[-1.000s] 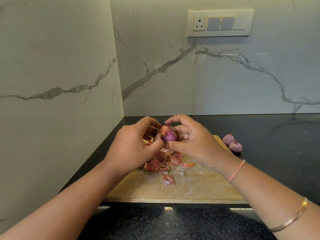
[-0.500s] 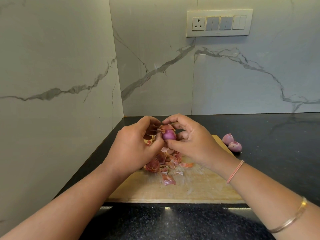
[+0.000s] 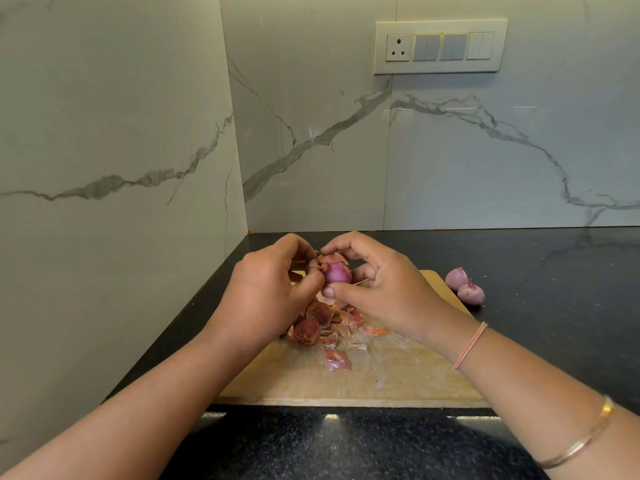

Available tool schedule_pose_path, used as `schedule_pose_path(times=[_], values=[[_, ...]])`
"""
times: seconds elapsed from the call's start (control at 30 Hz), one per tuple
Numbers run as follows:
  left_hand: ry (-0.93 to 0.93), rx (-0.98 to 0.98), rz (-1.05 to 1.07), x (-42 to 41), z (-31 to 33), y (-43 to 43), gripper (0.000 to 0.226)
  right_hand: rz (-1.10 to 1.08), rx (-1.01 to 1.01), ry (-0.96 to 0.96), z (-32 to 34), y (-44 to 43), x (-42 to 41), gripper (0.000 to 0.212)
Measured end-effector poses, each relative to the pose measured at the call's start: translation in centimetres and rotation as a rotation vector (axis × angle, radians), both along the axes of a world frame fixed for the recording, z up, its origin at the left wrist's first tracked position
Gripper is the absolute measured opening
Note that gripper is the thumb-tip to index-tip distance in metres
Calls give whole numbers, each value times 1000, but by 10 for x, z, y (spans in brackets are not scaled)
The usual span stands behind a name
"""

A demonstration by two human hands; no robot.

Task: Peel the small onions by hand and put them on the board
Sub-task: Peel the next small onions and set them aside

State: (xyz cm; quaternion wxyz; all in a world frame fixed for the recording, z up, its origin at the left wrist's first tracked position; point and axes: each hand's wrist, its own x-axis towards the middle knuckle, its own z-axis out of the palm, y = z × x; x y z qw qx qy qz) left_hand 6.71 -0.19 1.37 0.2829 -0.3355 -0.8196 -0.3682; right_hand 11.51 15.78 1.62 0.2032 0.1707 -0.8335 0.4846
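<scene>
Right hand (image 3: 384,292) curled round small onion (image 3: 336,271), thumb beneath, forefinger on top, held above board (image 3: 381,379). Left hand (image 3: 270,292) pinches loose skin at onion's left end. Peelings (image 3: 322,323) heaped on board. Two peeled onions (image 3: 464,285) on worktop (image 3: 554,289), just beside board's far right corner.

- A small purple onion (image 3: 336,272) is held above the wooden board (image 3: 381,382) between the thumb and curled fingers of the right hand (image 3: 384,292).
- Dry skin at the onion's left end is pinched by the left hand (image 3: 273,292).
- Loose skins (image 3: 320,322) are heaped on the board under the hands.
- Two more onions (image 3: 470,294) are seen on the black counter (image 3: 554,306), just beside the board's far right corner.
- A switch panel (image 3: 440,46) is mounted on the marble wall (image 3: 485,150).
- A pink band (image 3: 469,346) and a gold bangle (image 3: 585,441) are worn on the right forearm.
</scene>
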Motion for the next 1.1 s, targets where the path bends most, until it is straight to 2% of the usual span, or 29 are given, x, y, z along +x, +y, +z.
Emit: schedule_pose_path(times=[0.57, 0.83, 1.1], values=[[32, 7, 13, -4, 0, 2, 4, 69, -84, -28, -1, 0, -3, 42], [-22, 118, 17, -14, -1, -3, 5, 85, -125, -2, 0, 2, -4, 47], [-67, 35, 182, -23, -3, -7, 5, 147, -239, -43, 5, 2, 1, 43]])
